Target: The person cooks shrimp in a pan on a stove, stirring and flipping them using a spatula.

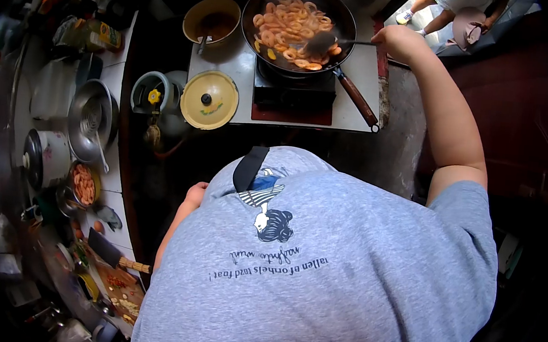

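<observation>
Orange-pink shrimp (288,24) lie in a dark wok (255,12) on a black burner (294,94). My right hand (395,43), at the wok's right, is closed round the thin handle of a spatula (320,45), whose dark head rests among the shrimp. The wok's brown wooden handle (356,101) points down to the right, with no hand on it. My left hand (197,192) is low at my side by my shirt, partly hidden, and its fingers cannot be made out.
Left of the wok are a yellow pot (214,7) with a ladle and a yellow lid (209,100). A gas cylinder (174,112) stands below. The left counter holds a metal colander (91,120), a rice cooker (47,159) and a cleaver (107,247). Another person (462,1) is at the upper right.
</observation>
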Motion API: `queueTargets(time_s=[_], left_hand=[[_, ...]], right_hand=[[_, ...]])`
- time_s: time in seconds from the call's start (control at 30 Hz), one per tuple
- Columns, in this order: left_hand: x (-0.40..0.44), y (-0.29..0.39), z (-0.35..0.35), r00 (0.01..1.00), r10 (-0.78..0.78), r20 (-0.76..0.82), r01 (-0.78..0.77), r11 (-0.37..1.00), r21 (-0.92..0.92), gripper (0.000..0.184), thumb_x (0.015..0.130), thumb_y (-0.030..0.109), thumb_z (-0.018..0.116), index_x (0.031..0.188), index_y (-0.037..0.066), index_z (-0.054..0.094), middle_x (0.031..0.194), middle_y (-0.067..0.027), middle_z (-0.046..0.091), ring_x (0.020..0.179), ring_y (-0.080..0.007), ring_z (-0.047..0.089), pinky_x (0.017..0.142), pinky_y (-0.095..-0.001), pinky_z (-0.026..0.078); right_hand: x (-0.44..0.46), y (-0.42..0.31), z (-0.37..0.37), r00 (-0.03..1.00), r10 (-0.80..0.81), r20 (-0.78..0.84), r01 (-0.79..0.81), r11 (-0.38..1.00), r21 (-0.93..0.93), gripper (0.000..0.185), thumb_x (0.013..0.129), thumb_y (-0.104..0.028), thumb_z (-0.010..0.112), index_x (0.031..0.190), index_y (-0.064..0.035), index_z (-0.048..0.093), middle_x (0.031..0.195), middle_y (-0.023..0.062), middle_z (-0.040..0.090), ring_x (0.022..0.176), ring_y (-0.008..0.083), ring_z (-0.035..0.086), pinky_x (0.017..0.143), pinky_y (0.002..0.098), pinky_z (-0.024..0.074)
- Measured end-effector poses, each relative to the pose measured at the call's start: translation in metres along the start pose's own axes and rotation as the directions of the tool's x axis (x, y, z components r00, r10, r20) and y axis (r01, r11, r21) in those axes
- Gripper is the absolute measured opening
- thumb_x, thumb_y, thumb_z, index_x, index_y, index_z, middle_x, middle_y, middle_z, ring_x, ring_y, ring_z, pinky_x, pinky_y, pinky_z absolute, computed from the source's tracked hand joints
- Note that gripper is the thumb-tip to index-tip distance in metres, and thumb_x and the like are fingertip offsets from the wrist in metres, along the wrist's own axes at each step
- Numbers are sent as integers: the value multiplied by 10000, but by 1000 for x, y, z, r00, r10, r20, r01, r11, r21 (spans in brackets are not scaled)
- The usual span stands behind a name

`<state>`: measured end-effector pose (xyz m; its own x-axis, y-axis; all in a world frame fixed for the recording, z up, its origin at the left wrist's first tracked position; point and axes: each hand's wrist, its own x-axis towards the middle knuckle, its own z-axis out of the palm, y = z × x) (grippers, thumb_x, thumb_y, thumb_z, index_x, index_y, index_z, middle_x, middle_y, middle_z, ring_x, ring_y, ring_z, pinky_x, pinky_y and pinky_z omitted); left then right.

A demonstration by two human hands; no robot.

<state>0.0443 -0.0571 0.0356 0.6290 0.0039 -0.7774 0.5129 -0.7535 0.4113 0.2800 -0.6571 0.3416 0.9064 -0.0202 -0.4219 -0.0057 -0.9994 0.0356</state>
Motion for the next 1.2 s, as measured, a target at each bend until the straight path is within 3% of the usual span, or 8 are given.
queueTargets(time_s=[0.17,0.27,0.33,0.7,0.73,0.83,0.97,1.2], left_hand=[[55,-87,41,1000,-5,-2,5,994,113,420,825,354,659,1125,61,670,1074,-167,696,1005,-305,657,856,-370,502],[18,-50,20,999,-27,25,23,984,178,414,824,357,664,1114,61,675,1063,-163,699,992,-290,661,853,-364,504],[-14,-12,-1,998,-61,1,61,998,-2,413,820,361,668,1106,62,678,1057,-162,700,985,-286,663,852,-362,505],[27,-70,36,999,-42,-12,43,996,82,434,795,370,679,1099,61,683,1080,-166,692,1019,-279,650,868,-356,497],[18,-63,32,999,-34,-13,35,996,84,432,794,371,678,1097,62,684,1080,-167,691,1021,-282,649,872,-358,496],[6,-53,25,998,-66,-8,66,996,63,427,796,370,674,1095,67,687,1078,-168,691,1036,-289,645,882,-364,490],[-6,-46,26,994,-107,-17,108,994,12,420,805,373,662,1092,68,688,1069,-165,694,1038,-289,644,890,-368,485],[4,-100,49,994,-105,30,106,993,-59,428,839,377,618,1128,65,671,1114,-182,675,1087,-300,619,906,-372,464]], right_hand=[[39,6,49,971,68,-227,-25,982,186,333,870,-139,604,1199,-110,649,1070,166,676,960,340,652,842,402,515],[42,7,64,995,35,-95,-26,994,105,351,850,-119,625,1199,-135,654,1075,164,675,946,344,655,828,406,517],[17,-1,41,997,78,4,-78,992,103,348,836,-120,641,1182,-144,667,1074,156,678,962,332,655,835,401,519],[38,-1,-25,940,98,-327,-190,946,-261,233,851,-121,546,998,-105,726,1044,106,707,960,295,687,778,405,559],[42,-3,-28,950,139,-278,-226,924,-309,273,902,-238,526,1112,-211,699,1096,81,689,1035,284,655,835,412,540],[58,8,-20,968,167,-188,-218,930,-296,290,888,-210,540,1137,-213,690,1123,88,681,1053,284,649,861,411,535],[84,33,34,974,125,-189,-119,992,45,427,849,-79,545,1224,-250,655,1167,97,665,1082,275,634,906,380,512],[105,-16,125,979,149,-137,-73,892,446,419,880,-200,631,1292,-272,600,1176,114,658,1063,294,634,899,372,490]])
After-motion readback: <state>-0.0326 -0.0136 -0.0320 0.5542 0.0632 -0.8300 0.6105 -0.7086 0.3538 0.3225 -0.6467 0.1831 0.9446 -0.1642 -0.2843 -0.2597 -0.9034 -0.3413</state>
